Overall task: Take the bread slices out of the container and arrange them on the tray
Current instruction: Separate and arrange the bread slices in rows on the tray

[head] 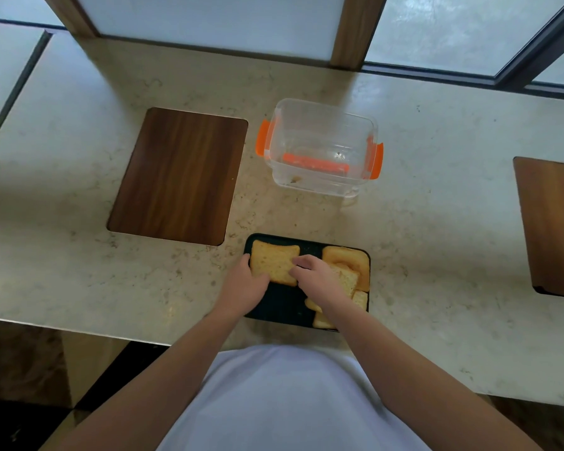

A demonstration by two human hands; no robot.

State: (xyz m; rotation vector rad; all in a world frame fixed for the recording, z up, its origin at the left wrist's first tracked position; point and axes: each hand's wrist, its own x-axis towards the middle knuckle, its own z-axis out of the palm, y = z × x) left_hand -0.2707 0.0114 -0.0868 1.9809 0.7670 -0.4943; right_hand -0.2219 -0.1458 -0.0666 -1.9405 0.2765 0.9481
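Note:
A dark tray (282, 304) lies at the near edge of the counter, straight ahead of me. One bread slice (272, 260) lies flat in its far left corner. My left hand (245, 286) grips that slice's left edge, and my right hand (316, 278) pinches its right edge. Several more slices (350, 260) are piled on the tray's right side, partly hidden under my right wrist. The clear plastic container (321, 148) with orange clips stands beyond the tray; only crumbs show inside it.
A dark wooden board (179, 175) is set into the marble counter (79, 255) to the left of the container. Another wooden board (552, 226) sits at the right edge. Windows run along the counter's far side.

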